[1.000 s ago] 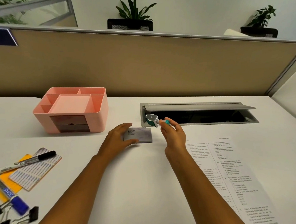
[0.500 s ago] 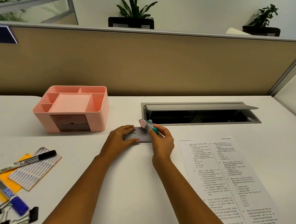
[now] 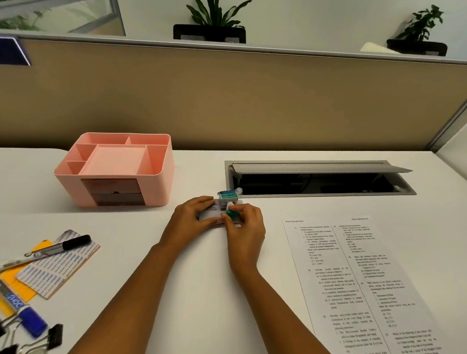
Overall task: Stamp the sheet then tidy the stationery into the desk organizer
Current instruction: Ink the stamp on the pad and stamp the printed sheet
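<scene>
My left hand point(image 3: 193, 217) rests on a flat grey ink pad case point(image 3: 211, 215) at mid-desk and holds it down. My right hand point(image 3: 245, 227) grips a small teal-handled stamp point(image 3: 229, 199) tilted over the case's right end, its teal printing face turned toward me. The printed sheet point(image 3: 356, 284) lies flat to the right of my right arm. A pink desk organizer point(image 3: 118, 171) with several open compartments and two dark drawers stands at the back left.
At the left edge lie a black marker point(image 3: 63, 247), a printed card point(image 3: 57, 268), orange sticky notes point(image 3: 14, 283), a blue-capped glue stick point(image 3: 17, 308) and black binder clips point(image 3: 25, 344). A grey cable hatch point(image 3: 318, 179) is open behind the hands. A tan partition backs the desk.
My right hand has carried the stamp left from beside the hatch onto the ink pad case and turned its face toward me. My left hand has stayed on the case.
</scene>
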A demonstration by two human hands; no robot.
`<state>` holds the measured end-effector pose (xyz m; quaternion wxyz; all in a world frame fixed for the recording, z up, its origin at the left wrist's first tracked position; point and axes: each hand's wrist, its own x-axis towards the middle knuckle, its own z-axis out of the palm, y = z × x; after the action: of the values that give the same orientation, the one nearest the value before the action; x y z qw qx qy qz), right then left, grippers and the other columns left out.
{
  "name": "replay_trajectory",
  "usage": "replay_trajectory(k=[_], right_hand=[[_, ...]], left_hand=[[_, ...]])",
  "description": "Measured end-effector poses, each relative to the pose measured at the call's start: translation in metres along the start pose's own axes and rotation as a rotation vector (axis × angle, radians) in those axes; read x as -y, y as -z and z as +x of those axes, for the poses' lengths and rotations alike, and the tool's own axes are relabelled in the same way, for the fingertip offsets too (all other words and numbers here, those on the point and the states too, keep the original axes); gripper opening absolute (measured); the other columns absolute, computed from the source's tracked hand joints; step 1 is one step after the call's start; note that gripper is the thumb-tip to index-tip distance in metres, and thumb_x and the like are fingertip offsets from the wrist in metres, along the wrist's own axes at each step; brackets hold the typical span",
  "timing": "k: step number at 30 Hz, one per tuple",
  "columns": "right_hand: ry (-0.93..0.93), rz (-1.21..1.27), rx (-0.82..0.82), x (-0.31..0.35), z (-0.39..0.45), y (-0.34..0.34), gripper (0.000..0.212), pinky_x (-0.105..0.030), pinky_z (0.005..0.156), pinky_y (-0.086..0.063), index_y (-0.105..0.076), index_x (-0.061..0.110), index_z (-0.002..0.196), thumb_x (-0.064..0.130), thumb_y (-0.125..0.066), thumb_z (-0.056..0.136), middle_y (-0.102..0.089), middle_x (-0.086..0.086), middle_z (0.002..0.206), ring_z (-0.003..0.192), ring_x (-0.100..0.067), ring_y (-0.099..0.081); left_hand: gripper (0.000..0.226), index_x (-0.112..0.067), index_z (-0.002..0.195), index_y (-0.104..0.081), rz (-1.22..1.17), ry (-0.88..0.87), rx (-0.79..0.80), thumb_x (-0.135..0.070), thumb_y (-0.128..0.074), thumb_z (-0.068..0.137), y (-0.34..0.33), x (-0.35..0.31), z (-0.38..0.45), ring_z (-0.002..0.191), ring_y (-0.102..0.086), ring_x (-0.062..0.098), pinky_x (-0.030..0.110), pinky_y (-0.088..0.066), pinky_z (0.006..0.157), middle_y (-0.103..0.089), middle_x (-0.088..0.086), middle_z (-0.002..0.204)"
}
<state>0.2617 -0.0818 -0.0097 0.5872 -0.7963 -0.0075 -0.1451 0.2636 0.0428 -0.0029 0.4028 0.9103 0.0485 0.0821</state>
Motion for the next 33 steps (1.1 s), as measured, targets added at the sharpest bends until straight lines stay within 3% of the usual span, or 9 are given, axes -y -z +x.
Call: replay_trajectory(k=[5,17,28,33], right_hand=[[0.010,-0.064,0.013,-0.0036,-0.0014,-0.0029,0.016,-0.031,0.085,-0.055,-0.063,0.007,0.096,0.009,-0.069,0.081,-0.060,-0.006,0.107,0.095,-0.017,-0.062],[0.009,-0.112,0.079,-0.0032,0.0003,-0.0036,0.019,-0.013,0.085,-0.046,-0.059,0.010,0.104,0.011,-0.064,0.086,-0.055,-0.004,0.115,0.103,-0.014,-0.058],[0.046,-0.152,0.109,-0.0030,-0.0021,-0.0024,0.021,-0.010,0.085,-0.040,-0.060,0.011,0.109,0.021,-0.057,0.092,-0.057,-0.002,0.116,0.105,-0.012,-0.055],[0.029,-0.177,0.124,-0.0024,0.0007,-0.0042,0.021,-0.019,0.090,-0.044,-0.059,0.012,0.109,0.024,-0.054,0.093,-0.057,-0.003,0.116,0.108,-0.015,-0.055]], left_hand=[[0.060,-0.010,0.126,-0.055,-0.006,0.007,-0.003,-0.029,-0.075,0.072,-0.0005,0.0002,-0.0001,0.124,-0.049,0.018,0.018,-0.032,0.098,-0.053,0.004,0.136],[0.061,-0.008,0.127,-0.054,0.000,-0.003,0.005,-0.026,-0.075,0.072,-0.0010,0.0007,0.0004,0.124,-0.048,0.019,0.016,-0.032,0.097,-0.052,0.005,0.136],[0.062,-0.010,0.130,-0.051,0.021,-0.001,0.034,-0.030,-0.071,0.075,0.0001,-0.0010,-0.0012,0.126,-0.046,0.019,0.020,-0.031,0.101,-0.050,0.005,0.138],[0.062,-0.011,0.132,-0.049,0.038,0.004,0.049,-0.032,-0.068,0.078,0.0002,-0.0030,-0.0034,0.127,-0.044,0.018,0.018,-0.029,0.100,-0.048,0.004,0.139]])
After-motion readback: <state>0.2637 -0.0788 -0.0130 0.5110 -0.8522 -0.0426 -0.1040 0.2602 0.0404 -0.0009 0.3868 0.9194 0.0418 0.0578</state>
